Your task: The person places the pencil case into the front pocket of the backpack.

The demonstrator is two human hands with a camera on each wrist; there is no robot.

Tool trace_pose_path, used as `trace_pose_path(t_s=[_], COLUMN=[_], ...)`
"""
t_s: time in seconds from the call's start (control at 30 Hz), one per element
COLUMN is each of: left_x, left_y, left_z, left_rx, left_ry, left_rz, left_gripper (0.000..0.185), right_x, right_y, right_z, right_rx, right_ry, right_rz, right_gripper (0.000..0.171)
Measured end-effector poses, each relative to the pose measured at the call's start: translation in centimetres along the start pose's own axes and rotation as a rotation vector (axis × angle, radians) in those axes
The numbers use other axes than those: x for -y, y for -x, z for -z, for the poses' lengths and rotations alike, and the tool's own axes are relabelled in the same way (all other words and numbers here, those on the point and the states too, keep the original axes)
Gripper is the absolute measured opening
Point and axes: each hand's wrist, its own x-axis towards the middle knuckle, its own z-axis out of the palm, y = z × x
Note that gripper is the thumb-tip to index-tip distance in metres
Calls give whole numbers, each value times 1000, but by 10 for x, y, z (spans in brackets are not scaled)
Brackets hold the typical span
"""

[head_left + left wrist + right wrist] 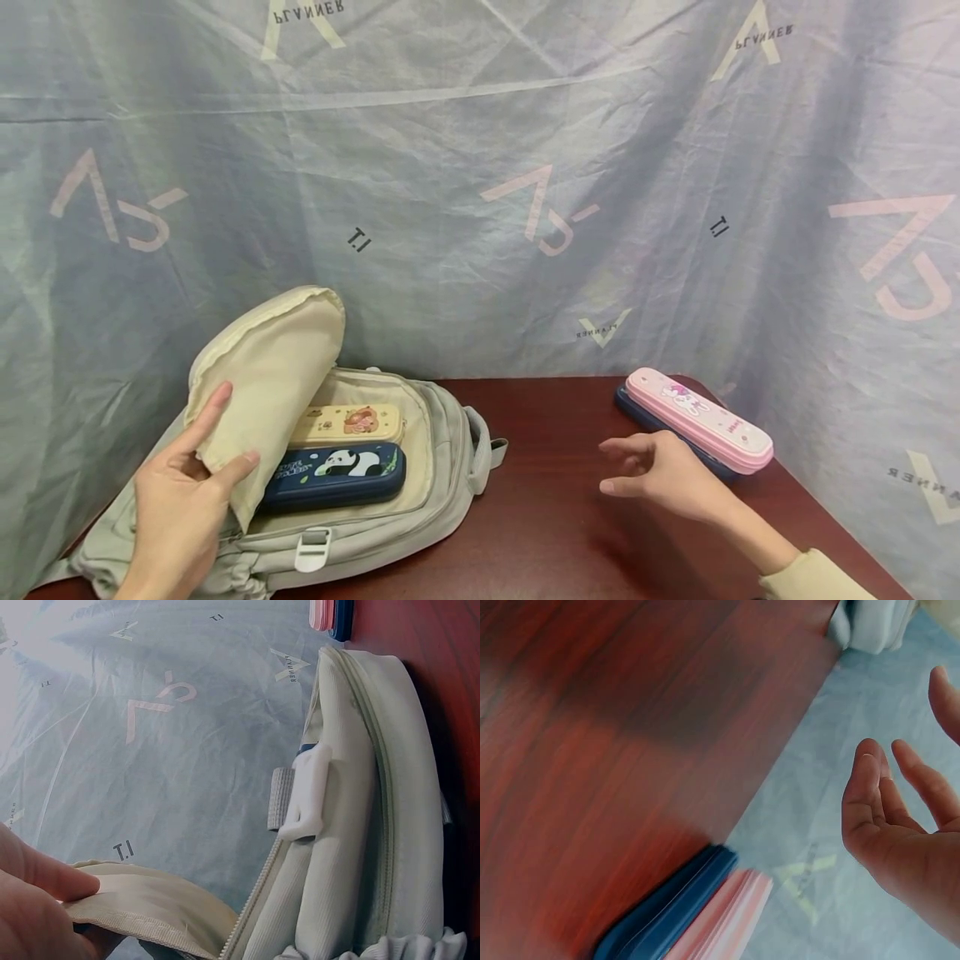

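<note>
A pale grey-green backpack [442, 433] lies on the table with its front flap [262, 392] folded up. My left hand [183, 492] pinches the edge of that flap between thumb and fingers; the left wrist view also shows the fingers on the cream lining [150, 896]. Inside lie a cream pencil case [360, 423] with a brown cartoon animal and a dark blue panda pencil case [352, 475]. My right hand [667, 475] hovers, fingers apart and holding nothing, just left of a pink rabbit pencil case [705, 417] stacked on a dark blue case [626, 402].
The dark red table [547, 500] stretches between the backpack and the stacked cases. A grey printed cloth [480, 208] hangs behind and along both sides. A white buckle [312, 550] sits on the backpack's near side.
</note>
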Motion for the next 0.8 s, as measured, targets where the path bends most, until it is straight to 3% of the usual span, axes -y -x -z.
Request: trace_pose_path(t_s=[0.37,0.8], left_x=[-1,-1], left_y=[1,1], left_z=[2,1], left_rx=[-7,-7], left_ry=[-44,-25], left_rz=[11,3], left_gripper=[85,84], right_x=[-21,-38], right_y=[19,37], right_z=[17,32], right_rx=[-75,-134], right_ry=[57,81], right_rz=[-106,-86], right_gripper=[52,47])
